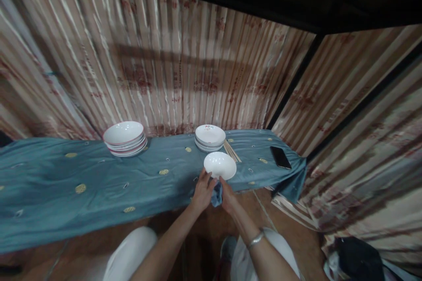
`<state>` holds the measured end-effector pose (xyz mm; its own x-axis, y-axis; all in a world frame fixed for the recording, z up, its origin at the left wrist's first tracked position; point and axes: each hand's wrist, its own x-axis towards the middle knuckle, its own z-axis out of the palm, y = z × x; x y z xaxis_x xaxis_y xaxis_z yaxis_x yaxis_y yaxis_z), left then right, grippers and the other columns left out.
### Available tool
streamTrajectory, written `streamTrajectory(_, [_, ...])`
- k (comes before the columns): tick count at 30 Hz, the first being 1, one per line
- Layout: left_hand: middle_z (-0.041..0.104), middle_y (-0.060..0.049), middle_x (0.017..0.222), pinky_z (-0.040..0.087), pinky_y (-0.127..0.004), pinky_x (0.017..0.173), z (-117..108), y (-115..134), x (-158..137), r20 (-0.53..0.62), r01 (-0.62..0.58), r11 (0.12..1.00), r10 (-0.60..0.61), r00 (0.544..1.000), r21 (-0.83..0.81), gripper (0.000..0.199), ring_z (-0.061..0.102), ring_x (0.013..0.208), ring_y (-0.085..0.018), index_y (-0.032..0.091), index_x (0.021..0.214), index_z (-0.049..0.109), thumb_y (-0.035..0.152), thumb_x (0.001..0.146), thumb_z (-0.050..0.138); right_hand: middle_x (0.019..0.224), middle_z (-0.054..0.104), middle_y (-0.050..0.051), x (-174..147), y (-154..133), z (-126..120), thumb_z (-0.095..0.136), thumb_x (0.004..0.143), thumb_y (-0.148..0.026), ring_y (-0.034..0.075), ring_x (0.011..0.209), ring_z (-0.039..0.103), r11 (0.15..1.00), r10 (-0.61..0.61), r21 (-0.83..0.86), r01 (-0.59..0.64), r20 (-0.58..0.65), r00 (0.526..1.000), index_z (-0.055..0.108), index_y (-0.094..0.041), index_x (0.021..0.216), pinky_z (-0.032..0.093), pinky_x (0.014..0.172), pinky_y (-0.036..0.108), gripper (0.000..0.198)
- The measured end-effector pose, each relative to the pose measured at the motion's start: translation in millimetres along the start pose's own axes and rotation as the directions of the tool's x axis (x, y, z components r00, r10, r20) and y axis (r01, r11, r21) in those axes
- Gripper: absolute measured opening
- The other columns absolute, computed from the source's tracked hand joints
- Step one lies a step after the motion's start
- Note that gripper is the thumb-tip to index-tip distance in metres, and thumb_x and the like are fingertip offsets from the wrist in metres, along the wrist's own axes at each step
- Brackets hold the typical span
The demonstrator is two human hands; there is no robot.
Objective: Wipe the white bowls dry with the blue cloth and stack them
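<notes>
A white bowl [220, 164] is held over the near edge of the table, tipped a little toward me. At its near left rim, my left hand [203, 188] grips it with the thumb near the rim. My right hand [227, 193] closes on the near rim, beside the left. A blue cloth [216, 195] hangs bunched between both hands, below the bowl; which fingers hold it is hard to see. Just behind the bowl stands a stack of white bowls [210, 136] with a small floral print. Several chopsticks [232, 151] lie to the right of that stack.
A teal patterned cloth covers the long table [99, 184]. Toward its left stands a stack of red-rimmed bowls [125, 138]. A black phone [280, 157] lies near the right end. Pleated curtains [184, 66] hang behind, and a dark bag [359, 259] is on the floor at right.
</notes>
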<state>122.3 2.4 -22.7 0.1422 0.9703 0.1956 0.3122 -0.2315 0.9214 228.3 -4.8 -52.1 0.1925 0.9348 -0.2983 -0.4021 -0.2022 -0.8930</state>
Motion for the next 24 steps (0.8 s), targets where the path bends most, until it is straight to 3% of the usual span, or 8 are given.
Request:
streamTrajectory(3, [0.048,-0.013,0.143,0.026,-0.042,0.114,-2,1,-4,0.015,0.008,1.000,-0.008,1.000,0.019,0.038,0.040,0.135,-0.027,0.016,0.114,0.065,0.033,0.083,0.052,0.098,0.073,0.005,-6,5,6,0.062,0.072,-0.053,0.021,0.105,0.064,0.998,0.047,0.039,-0.045,-0.054,0.997,0.067,-0.021,0.088,0.051,0.088,0.033,0.036])
streamTrajectory(9, [0.044,-0.014,0.146,0.024,-0.043,0.115,-26,-5,-20,0.005,0.050,0.999,-0.050,0.999,0.008,0.044,0.037,0.137,-0.025,0.015,0.121,0.061,0.039,0.086,0.049,0.092,0.072,0.008,-25,14,25,0.067,0.066,-0.057,0.024,0.099,0.064,0.992,0.053,-0.121,-0.044,0.078,0.996,0.067,-0.017,0.082,0.049,0.086,0.035,0.042])
streamTrajectory(16, [0.050,-0.014,0.141,0.024,-0.041,0.114,-77,-15,-24,-0.138,0.154,0.981,-0.171,0.976,-0.121,0.040,0.042,0.134,-0.024,0.016,0.117,0.064,0.036,0.084,0.052,0.061,0.067,0.003,-32,20,66,0.069,0.062,-0.062,0.020,0.064,0.066,0.974,0.117,-0.218,-0.064,0.241,0.963,0.067,-0.015,0.073,0.049,0.062,0.030,0.048])
streamTrajectory(24, [0.058,-0.009,0.134,0.025,-0.039,0.114,-153,-34,-10,-0.332,0.155,0.926,-0.274,0.903,-0.343,0.034,0.045,0.131,-0.023,0.019,0.110,0.066,0.035,0.081,0.059,0.046,0.055,-0.002,-31,26,123,0.073,0.058,-0.055,0.012,0.047,0.053,0.975,0.025,-0.221,0.029,0.238,0.971,0.057,-0.017,0.055,0.040,0.049,0.022,0.042])
